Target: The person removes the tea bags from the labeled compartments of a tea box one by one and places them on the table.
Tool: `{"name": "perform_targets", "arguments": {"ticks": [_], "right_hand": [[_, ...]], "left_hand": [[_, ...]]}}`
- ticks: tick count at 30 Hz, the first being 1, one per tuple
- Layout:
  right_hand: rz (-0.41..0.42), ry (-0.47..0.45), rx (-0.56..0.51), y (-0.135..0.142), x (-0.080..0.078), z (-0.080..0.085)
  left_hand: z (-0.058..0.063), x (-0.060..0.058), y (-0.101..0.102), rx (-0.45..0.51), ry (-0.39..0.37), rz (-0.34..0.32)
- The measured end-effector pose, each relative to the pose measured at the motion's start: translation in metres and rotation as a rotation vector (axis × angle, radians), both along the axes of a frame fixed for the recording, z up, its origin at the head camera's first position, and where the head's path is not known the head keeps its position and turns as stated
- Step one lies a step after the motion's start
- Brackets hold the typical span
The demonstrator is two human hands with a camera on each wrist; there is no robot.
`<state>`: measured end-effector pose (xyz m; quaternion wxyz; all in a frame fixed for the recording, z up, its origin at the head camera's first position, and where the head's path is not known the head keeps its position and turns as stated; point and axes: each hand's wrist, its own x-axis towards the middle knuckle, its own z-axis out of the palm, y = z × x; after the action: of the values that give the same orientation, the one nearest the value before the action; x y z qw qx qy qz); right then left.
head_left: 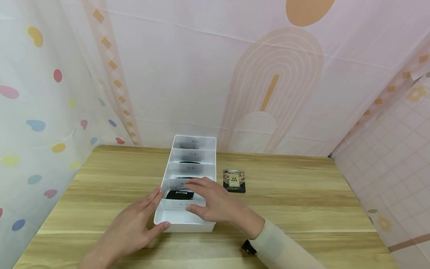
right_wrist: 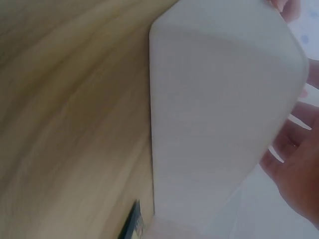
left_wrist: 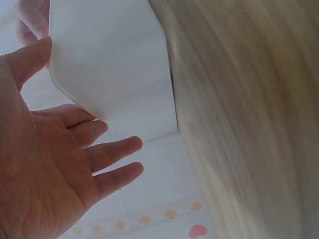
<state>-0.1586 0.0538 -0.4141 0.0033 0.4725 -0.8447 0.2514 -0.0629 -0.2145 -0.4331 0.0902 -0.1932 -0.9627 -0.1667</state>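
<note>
A long white divided box (head_left: 184, 227) stands on the table, its compartments in a row running away from me. My left hand (head_left: 134, 220) touches its near left side, thumb at the front corner and fingertips at the left rim; the left wrist view shows the fingers spread and fairly straight. Over the box's right side, near the front, hovers my right hand (head_left: 215, 200), thumb and fingers apart with nothing seen between them. A black packet (head_left: 180, 195) with a white label lies in the second compartment from the front, just left of the right fingers. Dark items show in the farther compartments.
A dark printed packet (head_left: 234, 181) with a yellow label lies on the wooden table (head_left: 295, 209), right of the box. Patterned curtains (head_left: 174, 74) hang behind and on both sides. A small black object (head_left: 249, 247) shows at the right sleeve.
</note>
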Motion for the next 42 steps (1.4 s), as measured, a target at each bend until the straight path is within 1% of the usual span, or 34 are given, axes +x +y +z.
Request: {"name": "perform_targets", "arguments": {"ticks": [6,12,18,26,33,38,42], "right_hand": [[-0.01,-0.026,0.076,-0.009,0.001,-0.003],[-0.023,-0.056,0.106,-0.016,0.002,-0.008],[-0.034,-0.02,0.094,-0.02,0.001,-0.015],[-0.034,0.015,0.049,-0.022,-0.001,-0.017],[-0.038,0.019,0.037,-0.022,-0.001,-0.018],[-0.045,0.001,0.028,-0.022,-0.002,-0.019],[-0.063,-0.05,-0.001,-0.022,-0.002,-0.02]], "left_hand": [[0.0,0.0,0.0,0.006,-0.002,0.0],[0.0,0.0,0.0,0.007,0.0,-0.007],[-0.001,0.0,0.0,0.008,0.013,-0.01],[-0.001,0.0,-0.001,0.004,0.013,-0.011],[-0.001,0.0,-0.001,0.004,0.018,-0.012],[-0.001,0.0,0.0,0.008,0.024,-0.011],[-0.001,0.001,0.0,0.008,0.018,-0.009]]}}
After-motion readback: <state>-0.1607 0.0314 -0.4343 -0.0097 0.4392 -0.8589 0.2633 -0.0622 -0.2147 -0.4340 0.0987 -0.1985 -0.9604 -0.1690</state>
